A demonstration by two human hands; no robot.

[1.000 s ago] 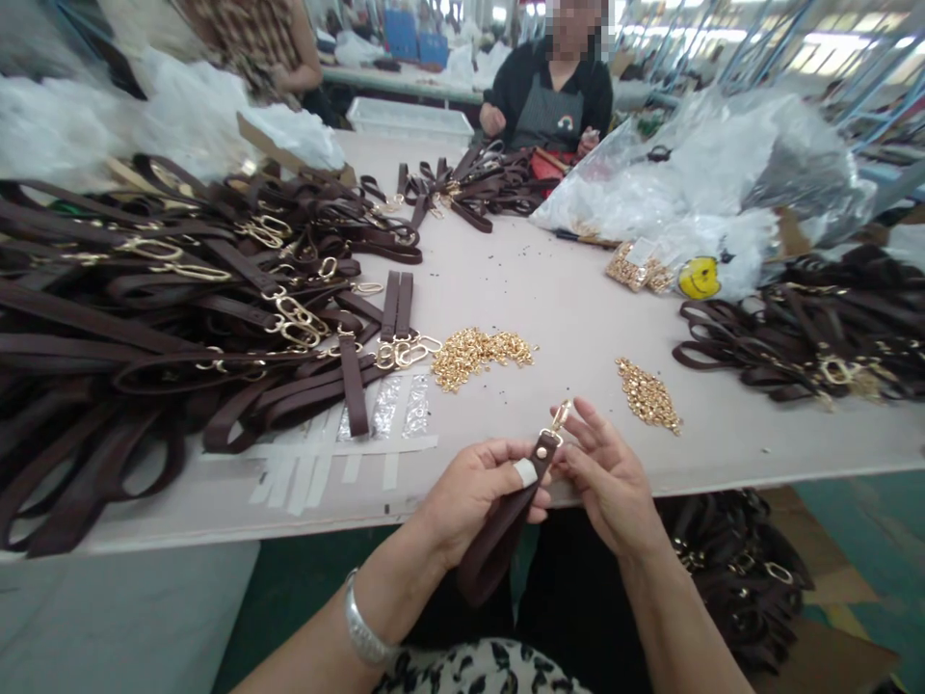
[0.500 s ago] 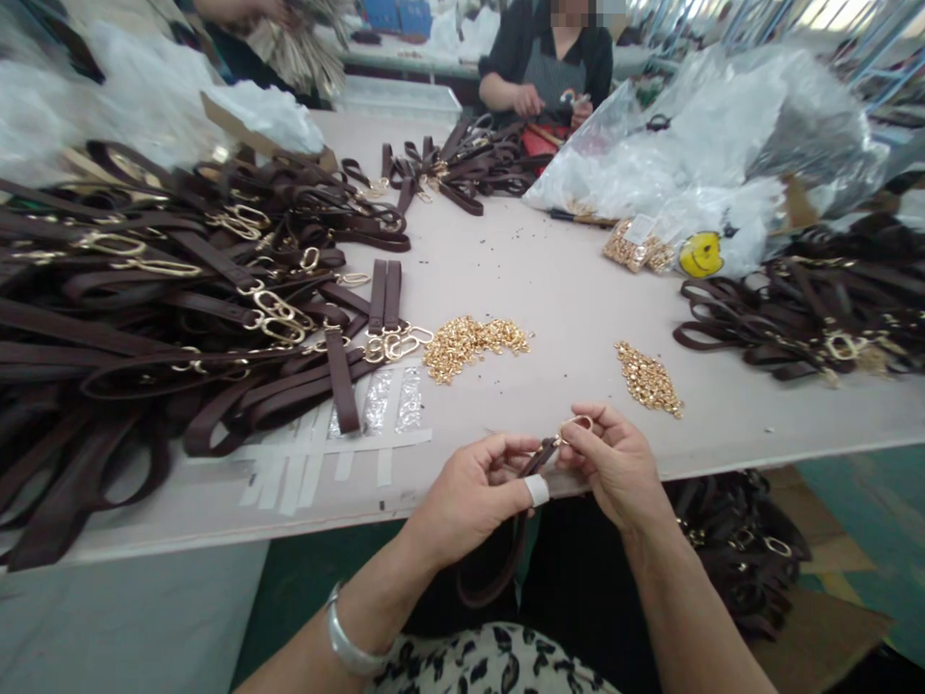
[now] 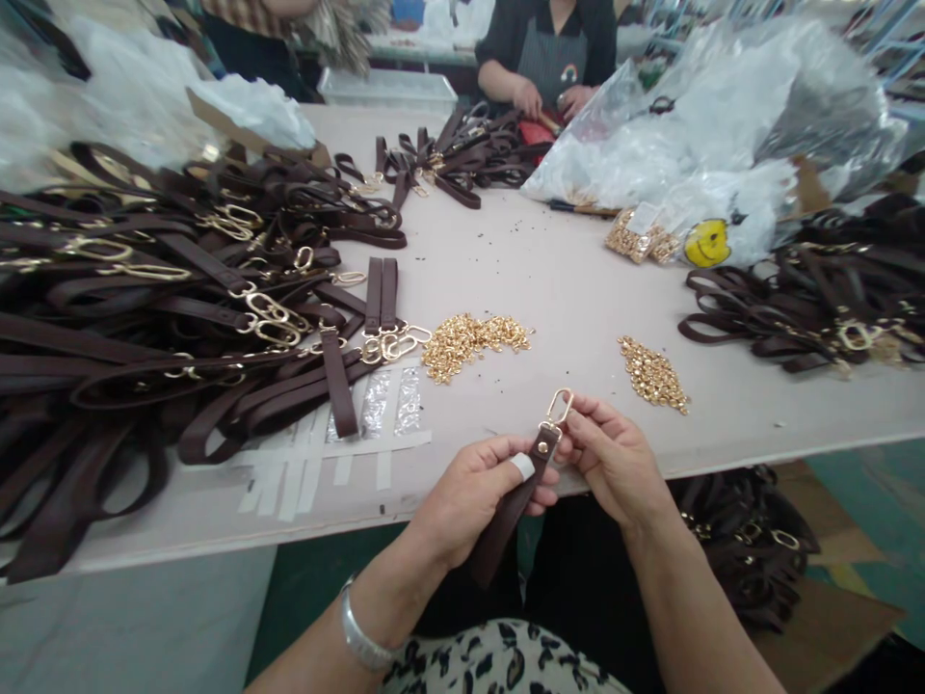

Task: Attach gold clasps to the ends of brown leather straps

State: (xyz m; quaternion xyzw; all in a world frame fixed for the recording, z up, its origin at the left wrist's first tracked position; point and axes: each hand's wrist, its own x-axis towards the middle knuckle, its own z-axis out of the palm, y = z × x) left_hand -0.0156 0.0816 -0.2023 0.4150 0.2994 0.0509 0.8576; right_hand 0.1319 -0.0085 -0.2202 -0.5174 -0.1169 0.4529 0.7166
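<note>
Across the whole width of the pale table point(image 3: 549, 280) the work is spread out, and the biggest thing on it is the heap of dark brown straps point(image 3: 145, 318) at the left, many already with gold clasps, lying loosely as if put aside in a pile. At the far right lies a smaller bundle of straps point(image 3: 809, 299), and behind it a large crumpled plastic bag point(image 3: 694, 125) with a yellow smiley sticker point(image 3: 702, 243). At the far end of the table another person's hands point(image 3: 549, 98) rest on their own heap of straps. Nearer to the front edge two small heaps of gold fittings point(image 3: 469, 342) and point(image 3: 651, 374) lie within easy reach of both hands, which seems the reason for their place. Strips of tape point(image 3: 347, 453) are stuck flat on the table beside them. Just over the front edge, the left hand point(image 3: 469, 501) is closed around one brown strap point(image 3: 516, 501), a white bandage on the thumb, and the rest of the strap hangs down below the table. The right hand point(image 3: 614, 463) pinches with its fingertips the top of this strap, just under the gold clasp point(image 3: 558, 407), so the clasp stands free and upright above the fingers. Compared with half a second ago, the strap end is lifted and the clasp now points upward, where before it lay low and half hidden between the fingers.
</note>
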